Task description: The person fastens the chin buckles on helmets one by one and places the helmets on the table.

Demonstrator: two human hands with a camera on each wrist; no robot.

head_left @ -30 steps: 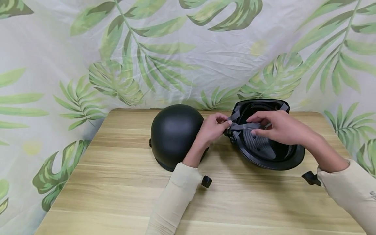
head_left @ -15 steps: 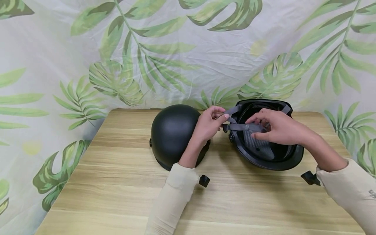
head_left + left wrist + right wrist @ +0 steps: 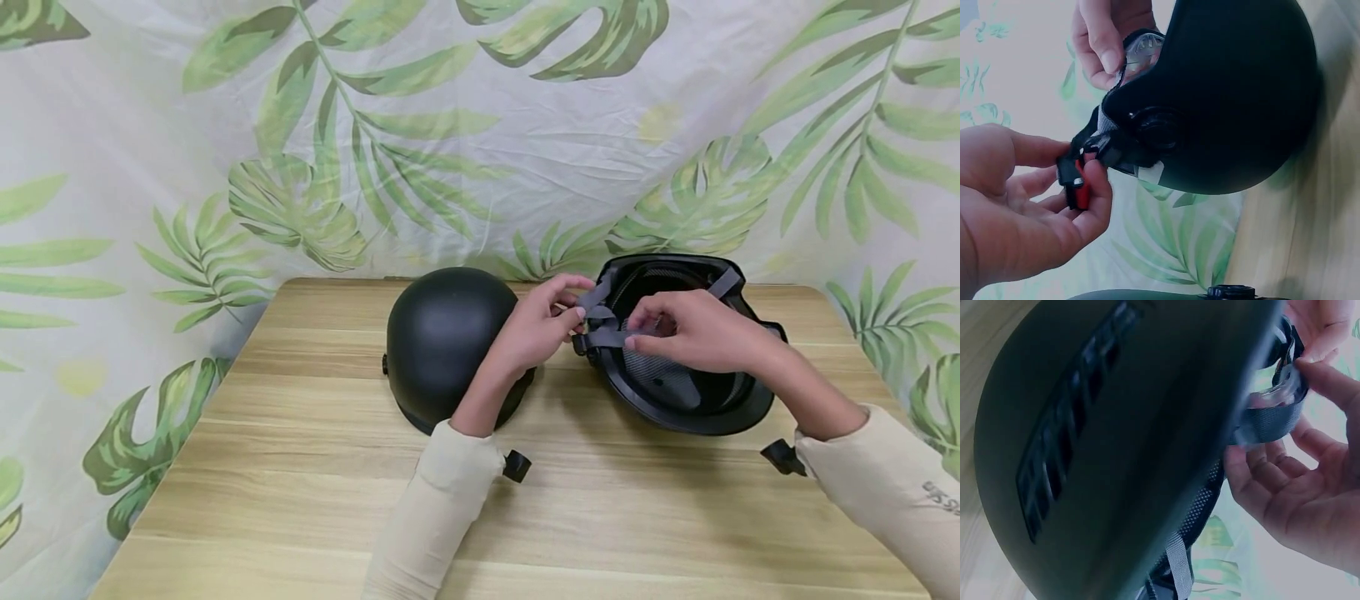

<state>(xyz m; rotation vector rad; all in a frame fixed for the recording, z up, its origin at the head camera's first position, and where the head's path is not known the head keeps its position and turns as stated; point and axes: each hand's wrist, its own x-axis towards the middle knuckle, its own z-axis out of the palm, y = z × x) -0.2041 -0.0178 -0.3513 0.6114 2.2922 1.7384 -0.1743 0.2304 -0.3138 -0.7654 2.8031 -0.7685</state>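
Note:
A black helmet (image 3: 633, 400) lies upside down on the right of the table, its lining and grey straps uppermost. At its left rim, my left hand (image 3: 536, 325) pinches a black buckle (image 3: 1067, 178) with a red part, seen in the left wrist view. My right hand (image 3: 701, 329) reaches over the helmet's opening and holds the grey chin strap (image 3: 1269, 422) with a clear plastic piece (image 3: 1279, 394) on it. In the right wrist view, thumb and fingers are on either side of that strap. Part of the buckle is hidden by the left fingers.
A second black helmet (image 3: 438, 342) stands dome up just left of the first, below my left forearm. The wooden table (image 3: 300, 492) ends at a leaf-patterned cloth (image 3: 450, 150) hanging behind it.
My right hand has moved a little left, bringing the strap nearer my left hand, and the strap now bends. My left hand has shifted slightly up at the helmet's left rim.

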